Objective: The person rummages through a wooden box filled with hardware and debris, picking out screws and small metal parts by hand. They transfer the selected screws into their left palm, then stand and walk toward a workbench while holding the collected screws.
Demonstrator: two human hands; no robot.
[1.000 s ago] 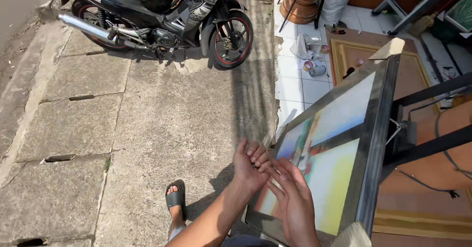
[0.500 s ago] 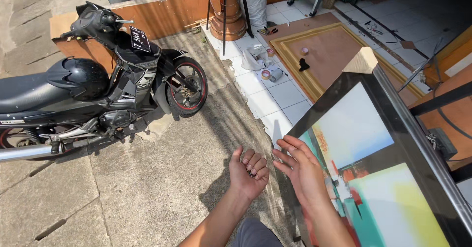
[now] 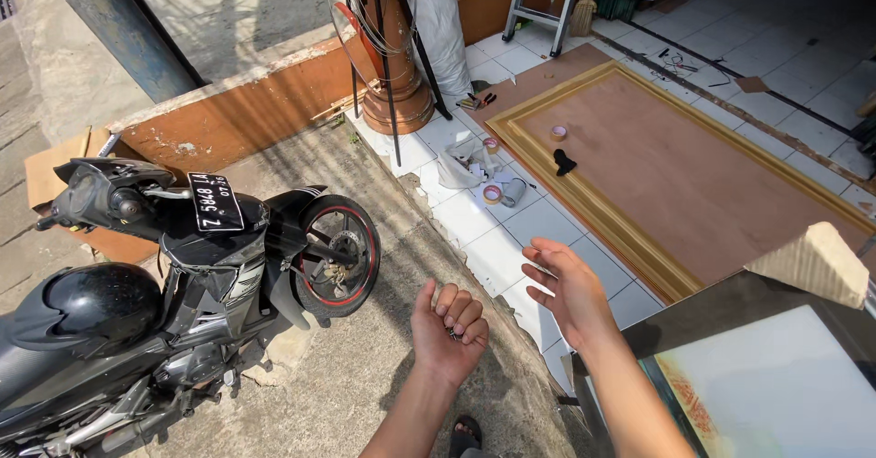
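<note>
My left hand (image 3: 449, 328) is palm up over the concrete, its fingers curled around a few small dark pieces (image 3: 453, 333) too small to identify. My right hand (image 3: 568, 290) hovers just to its right, fingers spread, holding nothing. Both hands are in the air, apart from everything else. A framed painting (image 3: 776, 390) with a dark frame rises at the lower right, close under my right forearm, and a cardboard protector (image 3: 810, 262) caps its top corner.
A black motorcycle (image 3: 210, 285) with a helmet (image 3: 91, 310) on its seat stands at the left. On the white tiles lie a gold frame with brown backing (image 3: 593, 198), tape rolls (image 3: 494, 193) and crumpled plastic (image 3: 461, 166). A round wooden pillar base (image 3: 399, 102) stands behind.
My hands have come away from the painting's edge and risen into the air. The left hand has curled closed. The view has swung towards the tiled floor and the gold frame.
</note>
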